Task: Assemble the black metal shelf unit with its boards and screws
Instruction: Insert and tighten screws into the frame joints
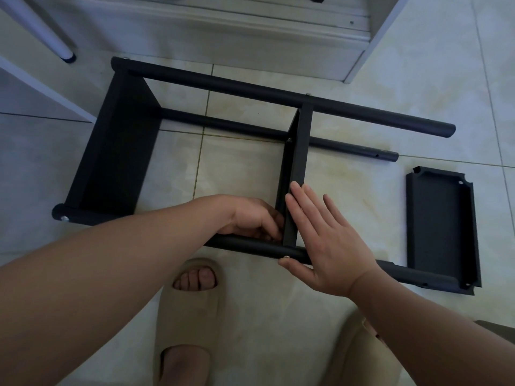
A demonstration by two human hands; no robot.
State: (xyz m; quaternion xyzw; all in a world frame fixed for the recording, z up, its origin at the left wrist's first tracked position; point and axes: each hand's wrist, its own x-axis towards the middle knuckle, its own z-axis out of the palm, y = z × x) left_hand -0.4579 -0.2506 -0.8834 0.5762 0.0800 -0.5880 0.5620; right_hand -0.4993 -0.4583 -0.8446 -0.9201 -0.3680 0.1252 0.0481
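R hand [320, 240] flat on mid board [299, 151]; L hand [250, 218] curled beside.

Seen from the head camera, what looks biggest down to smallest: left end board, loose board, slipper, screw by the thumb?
1. left end board
2. loose board and slipper: look alike; the slipper is nearer and cropped, so unranked
3. screw

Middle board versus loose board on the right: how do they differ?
The middle board stands on edge between the poles; the loose board lies flat, hollow side up. The left hand and right hand touch the middle board; neither touches the loose board. Both are black.
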